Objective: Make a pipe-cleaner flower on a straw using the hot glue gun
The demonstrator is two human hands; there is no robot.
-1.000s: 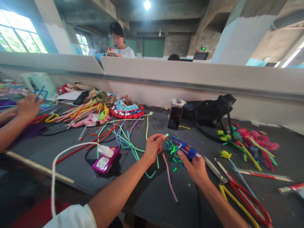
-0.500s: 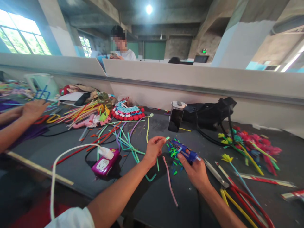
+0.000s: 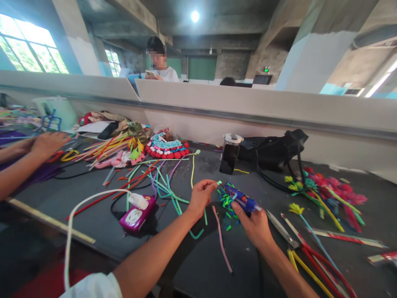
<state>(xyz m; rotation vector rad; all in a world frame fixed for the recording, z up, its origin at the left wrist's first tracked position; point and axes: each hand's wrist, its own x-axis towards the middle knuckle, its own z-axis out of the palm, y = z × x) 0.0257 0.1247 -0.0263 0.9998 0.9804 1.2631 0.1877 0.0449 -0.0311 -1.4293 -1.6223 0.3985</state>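
My right hand (image 3: 256, 223) is wrapped round a blue glue gun (image 3: 240, 198), its nozzle pointing left. Pinched in the fingertips of my left hand (image 3: 202, 194) is a small pale green piece (image 3: 219, 182), close to the nozzle; whether the two touch I cannot tell. Below the glue gun lies a scatter of short green and blue clippings (image 3: 228, 215). A pink pipe cleaner (image 3: 222, 242) rests on the dark table between my forearms. Light green pipe cleaners (image 3: 173, 194) lie loosely crossed left of my left hand.
A purple power strip (image 3: 138, 215) with a white plug and cable sits at left. Scissors (image 3: 283, 229) and fuzzy flowers (image 3: 335, 190) lie at right. Behind stand a phone (image 3: 229, 158), a lidded cup (image 3: 233, 138) and a black bag (image 3: 276, 149). A co-worker's hands (image 3: 46, 145) are at far left.
My hands stay almost in place, with the glue gun and pale green piece still close together. The co-worker's hands at far left have shifted slightly right and down.
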